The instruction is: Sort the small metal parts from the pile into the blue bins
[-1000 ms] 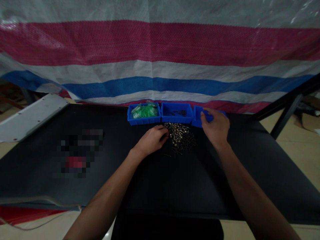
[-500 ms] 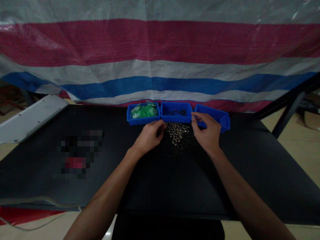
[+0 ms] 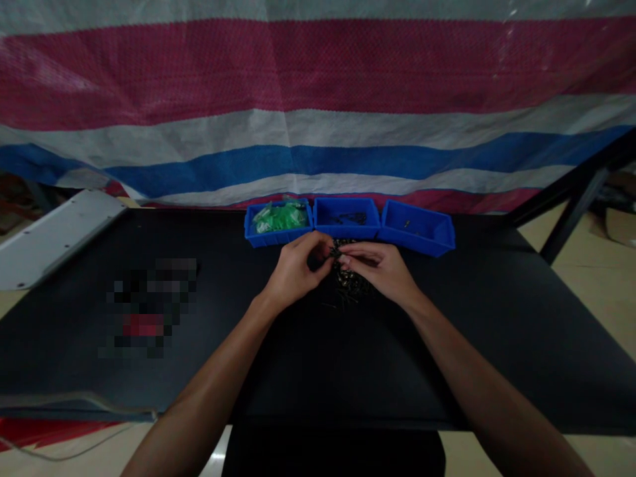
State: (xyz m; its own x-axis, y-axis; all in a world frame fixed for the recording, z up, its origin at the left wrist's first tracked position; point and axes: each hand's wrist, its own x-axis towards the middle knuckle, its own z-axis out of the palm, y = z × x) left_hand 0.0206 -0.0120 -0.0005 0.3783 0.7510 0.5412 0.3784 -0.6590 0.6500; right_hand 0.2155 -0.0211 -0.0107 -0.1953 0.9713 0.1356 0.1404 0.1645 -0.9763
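Observation:
A pile of small metal pieces [image 3: 354, 283], some shiny and some thin, dark and screw-like, lies on the black table. Over its far left side, my left hand [image 3: 301, 268] curls with thumb and fingertips drawn together. My right hand [image 3: 380, 266] comes from the other side, its fingers pinched close to the left fingertips. Small dark bits show between the two hands, too tiny to name. Behind the pile stand three blue bins: the left bin [image 3: 278, 240] with green-and-clear plastic bags [image 3: 281, 217], the middle bin [image 3: 346, 232] with dark thin pieces, the right bin [image 3: 422, 245] with a few tiny pieces.
The black table [image 3: 348, 371] extends to both sides. On its left lies a blurred-out patch [image 3: 152, 305] with some red. A white panel [image 3: 54, 235] leans in at the far left, and a striped tarp [image 3: 298, 73] hangs behind. Dark metal bars [image 3: 576, 205] cross at the right.
My right hand has moved from the right bin's front edge left to the pile, meeting my left hand. Tiny pieces now show in the right bin. The view has shifted slightly.

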